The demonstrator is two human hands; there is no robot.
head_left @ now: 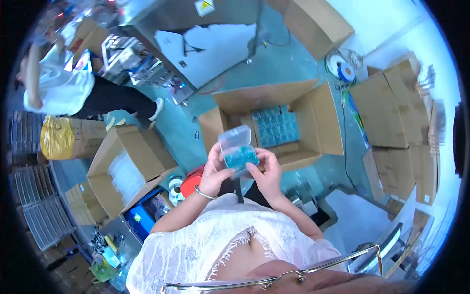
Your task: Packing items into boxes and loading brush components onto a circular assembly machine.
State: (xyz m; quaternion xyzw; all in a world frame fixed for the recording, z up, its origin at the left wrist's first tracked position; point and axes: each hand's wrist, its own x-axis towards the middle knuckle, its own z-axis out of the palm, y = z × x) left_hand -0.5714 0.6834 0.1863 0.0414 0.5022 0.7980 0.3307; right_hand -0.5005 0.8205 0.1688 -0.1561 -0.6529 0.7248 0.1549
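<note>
Holding, in mid-air before the torso, a clear, rectangular plastic case with a hinged lid [234,140]; in view, overlapping the near-left corner of a large, open brown cardboard carton [267,96]. Inside the case: small, glossy teal items [240,156], too blurred to count. With left hand [213,172]: grasping the case by its left edge, thumb toward the near-left corner. With right hand [267,175]: grasping at the right edge, thumb by the near rim. Grip beneath: cannot tell.

On the carton's floor, between left and right edges: clear, bluish plastic boxes in rows [276,126].

Step, as judged: handling the opened, filled case. Next move: likely calls for a level tray; for any closing, thumbs clear of the rim.

Orientation: lid raised on the far side, opening toward the wearer. Long axis of tray: roughly left to right, right end slightly farther away.
</note>
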